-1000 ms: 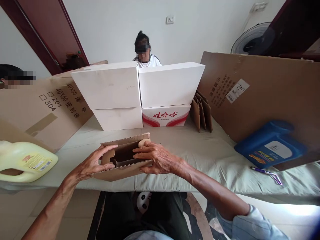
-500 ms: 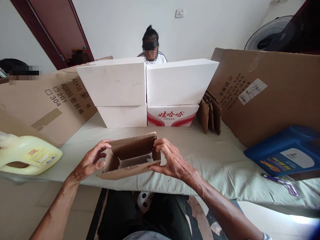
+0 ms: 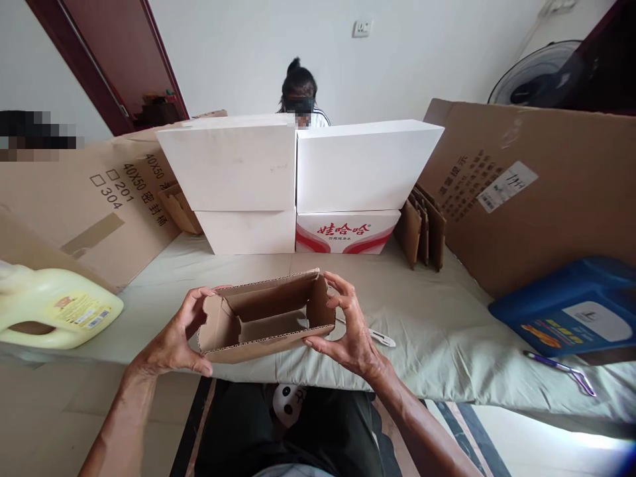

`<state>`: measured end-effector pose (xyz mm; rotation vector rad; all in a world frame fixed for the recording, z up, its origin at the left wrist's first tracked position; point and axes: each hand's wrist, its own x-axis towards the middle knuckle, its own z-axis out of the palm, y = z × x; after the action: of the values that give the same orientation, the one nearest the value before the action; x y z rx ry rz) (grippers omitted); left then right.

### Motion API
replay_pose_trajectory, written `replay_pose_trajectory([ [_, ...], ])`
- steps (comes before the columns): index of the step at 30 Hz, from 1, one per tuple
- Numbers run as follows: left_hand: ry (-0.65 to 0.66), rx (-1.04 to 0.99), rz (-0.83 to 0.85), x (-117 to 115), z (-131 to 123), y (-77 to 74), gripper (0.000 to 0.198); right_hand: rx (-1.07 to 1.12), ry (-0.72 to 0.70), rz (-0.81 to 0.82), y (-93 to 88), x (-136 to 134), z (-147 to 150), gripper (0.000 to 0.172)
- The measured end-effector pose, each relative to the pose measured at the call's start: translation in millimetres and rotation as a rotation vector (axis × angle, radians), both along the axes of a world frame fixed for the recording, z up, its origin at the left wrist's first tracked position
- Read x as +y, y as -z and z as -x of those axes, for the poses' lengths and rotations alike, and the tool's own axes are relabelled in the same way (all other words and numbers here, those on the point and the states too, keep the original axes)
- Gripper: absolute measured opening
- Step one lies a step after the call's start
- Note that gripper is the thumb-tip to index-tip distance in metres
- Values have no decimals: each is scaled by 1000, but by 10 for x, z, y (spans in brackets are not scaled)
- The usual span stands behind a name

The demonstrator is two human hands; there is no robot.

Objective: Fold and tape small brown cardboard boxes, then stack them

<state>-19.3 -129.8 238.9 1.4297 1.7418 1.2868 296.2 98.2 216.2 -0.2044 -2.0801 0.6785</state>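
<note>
Between my hands is a small brown cardboard box [image 3: 273, 344], its open side facing up toward me and its inside visible. My left hand [image 3: 173, 331] grips the box's left end, fingers at the far edge and thumb at the near side. At the right end, my right hand [image 3: 348, 324] holds it with the thumb at the lower near corner and fingers along the end wall. A notched flap shows at the left end. Partly behind my right hand, a white utility knife or similar slim tool [image 3: 382, 338] lies on the cloth.
White boxes [image 3: 368, 165] are stacked ahead. Folded cardboard pieces [image 3: 422, 228] stand beside them. Large cardboard sheets [image 3: 561, 146] flank both sides. A yellow jug [image 3: 89, 308] is left; a blue jug [image 3: 561, 311] and purple-handled tool [image 3: 556, 364] are right. A person [image 3: 299, 89] sits opposite.
The box has shifted slightly right and its left end flap has come more into view. My right hand has moved right, and the white slim tool now shows behind it.
</note>
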Motion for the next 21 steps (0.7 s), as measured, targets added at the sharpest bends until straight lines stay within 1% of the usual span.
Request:
replay_pose_trajectory([
  [4,-59,31,14,-46,0,48,116,-20,-30,59,-4,24,14,57],
  [7,-123,17,-16,-6,-12,47,110,-49,-96,116,-64,76,34,54],
  [10,-174,-32,-58,114,-49,1,109,-64,-167,219,-157,162,59,54],
  [12,-216,-61,-114,224,-78,-15,110,-76,-196,318,-205,224,78,56],
  [14,-306,-66,-189,338,-94,10,113,-89,-219,423,-212,278,103,57],
  [15,-364,-58,-226,389,-94,41,115,-100,-226,472,-197,300,120,60],
  [18,-508,-29,-269,507,-55,178,129,-140,-247,597,-82,344,182,83],
  [19,-537,-20,-259,533,-33,225,133,-161,-263,637,-29,352,204,85],
  [20,-555,-14,-243,554,-10,267,137,-182,-279,686,24,356,225,81],
  [21,-569,-14,-229,572,11,300,141,-197,-290,738,76,358,244,73],
])
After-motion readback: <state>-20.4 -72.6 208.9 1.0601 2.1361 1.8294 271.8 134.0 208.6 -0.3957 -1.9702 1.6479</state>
